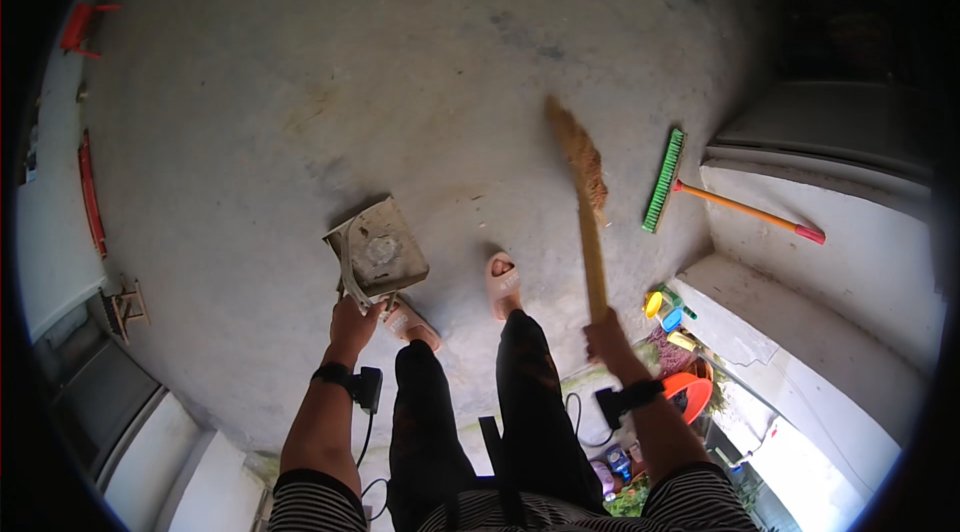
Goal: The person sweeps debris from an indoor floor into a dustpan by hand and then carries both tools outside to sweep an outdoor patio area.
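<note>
Broom [588, 202] is in the right hand [608, 340], fingers wrapped round the stick, its head out ahead over the floor [240, 132]. Left hand [354, 324] has the dustpan [410, 277] gripped by its handle, just by the left slipper [426, 334]. Sweeping looks partway to me: some dust [381, 250] in the pan, a few loose scraps [476, 198] left out. Can't tell what's in the orange tub [703, 394].
</note>
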The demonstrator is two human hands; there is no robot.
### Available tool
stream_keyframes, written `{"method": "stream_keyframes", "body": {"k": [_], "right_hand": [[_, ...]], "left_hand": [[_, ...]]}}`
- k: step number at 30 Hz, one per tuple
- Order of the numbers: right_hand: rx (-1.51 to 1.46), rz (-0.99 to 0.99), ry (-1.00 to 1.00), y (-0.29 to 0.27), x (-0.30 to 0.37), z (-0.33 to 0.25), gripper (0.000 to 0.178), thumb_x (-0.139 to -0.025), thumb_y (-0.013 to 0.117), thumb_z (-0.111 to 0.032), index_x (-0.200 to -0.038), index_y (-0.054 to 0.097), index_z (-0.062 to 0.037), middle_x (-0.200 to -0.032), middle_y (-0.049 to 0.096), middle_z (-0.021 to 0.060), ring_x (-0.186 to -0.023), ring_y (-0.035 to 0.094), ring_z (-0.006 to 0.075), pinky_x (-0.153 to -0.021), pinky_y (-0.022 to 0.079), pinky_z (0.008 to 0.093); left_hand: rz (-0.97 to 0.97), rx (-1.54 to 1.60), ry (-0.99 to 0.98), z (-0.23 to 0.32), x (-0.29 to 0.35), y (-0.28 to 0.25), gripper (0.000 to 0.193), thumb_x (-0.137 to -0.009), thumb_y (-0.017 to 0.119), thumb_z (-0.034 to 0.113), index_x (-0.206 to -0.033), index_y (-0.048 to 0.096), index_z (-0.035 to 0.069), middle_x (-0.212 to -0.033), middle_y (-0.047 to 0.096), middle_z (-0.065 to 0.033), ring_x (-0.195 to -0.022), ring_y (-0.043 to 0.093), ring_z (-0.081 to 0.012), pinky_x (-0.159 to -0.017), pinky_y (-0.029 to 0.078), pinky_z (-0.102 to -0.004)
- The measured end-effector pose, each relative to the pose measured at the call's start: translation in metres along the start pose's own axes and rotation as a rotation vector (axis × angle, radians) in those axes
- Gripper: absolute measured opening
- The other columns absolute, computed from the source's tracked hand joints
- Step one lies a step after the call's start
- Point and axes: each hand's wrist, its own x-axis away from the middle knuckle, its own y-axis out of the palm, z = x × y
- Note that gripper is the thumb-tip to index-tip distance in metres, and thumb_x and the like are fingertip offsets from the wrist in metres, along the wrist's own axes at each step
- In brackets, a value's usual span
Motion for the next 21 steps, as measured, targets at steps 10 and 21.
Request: {"method": "stream_keyframes", "body": {"k": [10,21], "right_hand": [[-0.229,-0.792,0.269,0.148,0.127,0.029,0.029,-0.081,0.054,-0.007,-0.103,0.036,-0.0086,-0.066,0.043,0.0024,-0.045,0.041,0.0093,-0.037,0.035,0.0226],[-0.095,-0.580,0.163,0.041,0.166,0.004,0.038,-0.083,0.057,-0.010,-0.115,0.038,-0.0139,-0.064,0.044,-0.0006,-0.046,0.043,0.0082,-0.037,0.038,0.0237]], "left_hand": [[0.038,0.011,-0.111,-0.012,-0.002,0.005,0.041,-0.073,0.069,0.028,-0.102,0.059,0.001,-0.096,0.063,-0.0207,-0.093,0.058,-0.0376,-0.076,0.047,-0.0435],[0.029,0.052,-0.111,-0.047,0.017,-0.028,0.046,-0.076,0.065,0.036,-0.109,0.057,0.006,-0.099,0.063,-0.0182,-0.095,0.057,-0.0364,-0.077,0.047,-0.0427]]}}
